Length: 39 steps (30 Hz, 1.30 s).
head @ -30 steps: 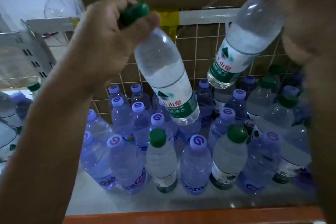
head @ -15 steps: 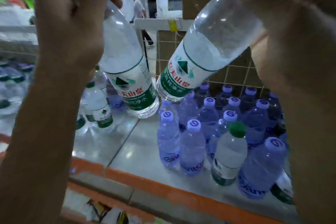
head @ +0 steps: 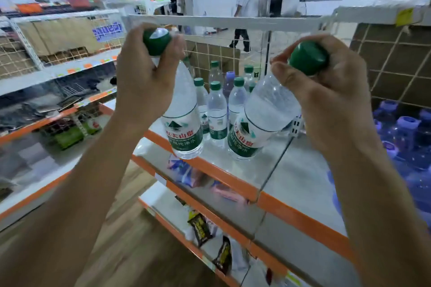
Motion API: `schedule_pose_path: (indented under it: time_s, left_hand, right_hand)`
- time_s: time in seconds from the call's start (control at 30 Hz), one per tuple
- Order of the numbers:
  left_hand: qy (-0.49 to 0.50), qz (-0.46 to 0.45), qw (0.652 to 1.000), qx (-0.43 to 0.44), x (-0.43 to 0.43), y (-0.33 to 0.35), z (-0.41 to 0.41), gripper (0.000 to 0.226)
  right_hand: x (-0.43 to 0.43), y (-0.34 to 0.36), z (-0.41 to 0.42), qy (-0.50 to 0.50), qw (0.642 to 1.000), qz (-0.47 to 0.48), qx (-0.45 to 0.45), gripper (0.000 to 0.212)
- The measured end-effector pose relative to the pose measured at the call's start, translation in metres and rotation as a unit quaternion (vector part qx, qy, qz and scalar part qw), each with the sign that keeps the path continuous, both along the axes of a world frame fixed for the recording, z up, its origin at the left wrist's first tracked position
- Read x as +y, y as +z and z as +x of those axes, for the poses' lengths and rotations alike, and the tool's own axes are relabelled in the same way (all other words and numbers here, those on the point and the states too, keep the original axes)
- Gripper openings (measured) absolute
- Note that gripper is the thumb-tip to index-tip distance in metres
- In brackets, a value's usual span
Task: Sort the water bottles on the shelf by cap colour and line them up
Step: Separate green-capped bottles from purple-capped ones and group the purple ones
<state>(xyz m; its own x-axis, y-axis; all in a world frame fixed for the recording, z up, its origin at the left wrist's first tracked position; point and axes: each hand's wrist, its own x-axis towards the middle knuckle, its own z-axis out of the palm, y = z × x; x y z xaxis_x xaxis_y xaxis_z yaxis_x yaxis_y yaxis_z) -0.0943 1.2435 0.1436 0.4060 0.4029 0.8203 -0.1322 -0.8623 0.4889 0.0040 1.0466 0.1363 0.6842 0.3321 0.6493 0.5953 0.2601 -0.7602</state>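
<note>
The grey metal shelf with an orange front edge [head: 275, 184] carries a cluster of clear green-capped water bottles [head: 217, 109] near its back. The left hand [head: 144, 77] grips a clear green-capped bottle [head: 184, 123] by the neck. The right hand [head: 326, 91] grips a second, tilted green-capped bottle [head: 263, 119], and both bottles hang low over the shelf's front.

view: head | wide-angle | faces forward and down | close above shelf [head: 303, 182] | single view

Person [head: 241, 7] mid-stride in bkgd; dark snack pkts [head: 200, 228] lower down; yellow tag [head: 404, 16] upper rt.
</note>
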Motion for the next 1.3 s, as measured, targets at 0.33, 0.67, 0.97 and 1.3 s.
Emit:
schedule_pose_path:
  time_s: [0.33,0.67,0.97,1.3]
  left_hand:
    - [0.021,-0.028,0.998,0.058,0.120,-0.045,0.023,0.049]
    - [-0.128,-0.013,0.964,0.232,0.236,-0.082,0.103,0.038]
    - [-0.211,0.015,0.919,0.331,0.306,-0.097,0.131,0.038]
    - [-0.280,0.188,0.853,0.398,0.363,-0.078,0.168,0.023]
  right_hand:
    - [0.137,-0.031,0.019,0.006,0.994,-0.110,0.024,0.021]
    - [0.277,-0.078,0.089,0.071,0.979,-0.191,-0.019,0.023]
    - [0.335,-0.102,0.117,0.060,0.961,-0.271,0.008,0.022]
    - [0.372,-0.089,0.123,-0.010,0.897,-0.440,-0.043,0.022]
